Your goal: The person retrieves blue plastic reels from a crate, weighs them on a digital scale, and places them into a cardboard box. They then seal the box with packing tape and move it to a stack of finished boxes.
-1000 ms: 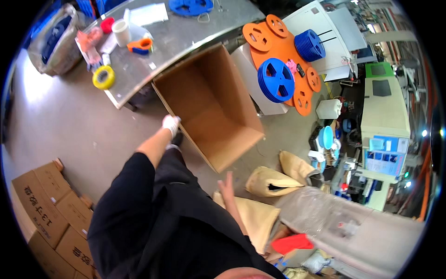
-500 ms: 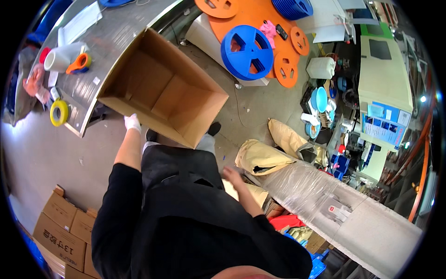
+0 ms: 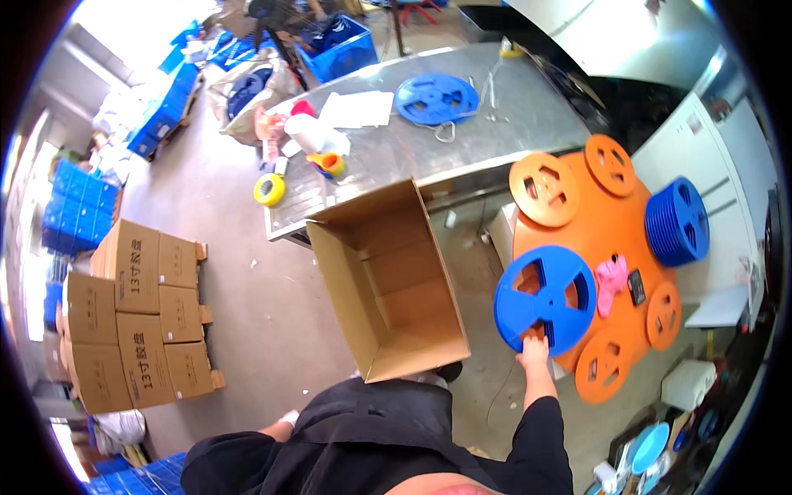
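Note:
My right hand (image 3: 535,353) is at the near rim of a large blue plastic reel (image 3: 587,290), its fingers hooked over the rim into a cutout. The reel rests near the left edge of a round orange table (image 3: 635,247). My left hand (image 3: 289,417), partly in a white glove, hangs low beside my body; its fingers are hidden. An open cardboard box (image 3: 338,272) stands right in front of me by the metal table, touched by neither hand. Its inside holds nothing that I can see.
Several orange discs (image 3: 610,375) and a stack of blue reels (image 3: 676,223) sit on the orange table, with a pink cloth (image 3: 610,276). The metal table (image 3: 511,107) carries a blue reel (image 3: 436,97) and yellow tape (image 3: 269,190). Stacked cartons (image 3: 136,313) stand left.
My view has swung left. My left hand has let go of the cardboard box and dropped to my side. My right hand has reached out and taken hold of the blue reel.

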A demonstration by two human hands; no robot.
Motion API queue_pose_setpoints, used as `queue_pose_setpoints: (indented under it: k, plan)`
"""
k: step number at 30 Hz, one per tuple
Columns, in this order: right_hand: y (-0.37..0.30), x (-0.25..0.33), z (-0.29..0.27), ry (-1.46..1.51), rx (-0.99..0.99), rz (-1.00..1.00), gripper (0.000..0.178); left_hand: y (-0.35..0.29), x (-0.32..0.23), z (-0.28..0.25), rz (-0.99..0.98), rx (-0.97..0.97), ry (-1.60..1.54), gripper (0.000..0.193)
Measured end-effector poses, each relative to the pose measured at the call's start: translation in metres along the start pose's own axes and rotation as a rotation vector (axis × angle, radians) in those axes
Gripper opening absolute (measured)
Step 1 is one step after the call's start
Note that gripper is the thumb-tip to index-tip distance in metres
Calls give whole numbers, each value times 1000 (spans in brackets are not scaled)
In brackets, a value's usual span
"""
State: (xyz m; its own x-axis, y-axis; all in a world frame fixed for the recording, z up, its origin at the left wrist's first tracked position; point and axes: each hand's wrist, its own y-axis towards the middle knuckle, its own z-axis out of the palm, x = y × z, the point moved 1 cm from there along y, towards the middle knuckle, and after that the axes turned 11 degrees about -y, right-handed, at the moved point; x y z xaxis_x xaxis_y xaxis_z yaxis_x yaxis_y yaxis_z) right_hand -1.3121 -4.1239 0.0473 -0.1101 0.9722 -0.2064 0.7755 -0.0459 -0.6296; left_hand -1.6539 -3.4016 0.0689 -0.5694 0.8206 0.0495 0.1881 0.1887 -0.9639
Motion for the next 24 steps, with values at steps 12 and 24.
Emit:
queue_pose_setpoints:
  k: [12, 24]
  plan:
    - [10, 0, -52, 774, 124, -397, 75, 13, -181, 86, 235, -164, -1242, 50]
    - [-107, -15, -256, 1972, 233, -124, 27, -108, -255, -257, 1096, -907, -2011, 39]
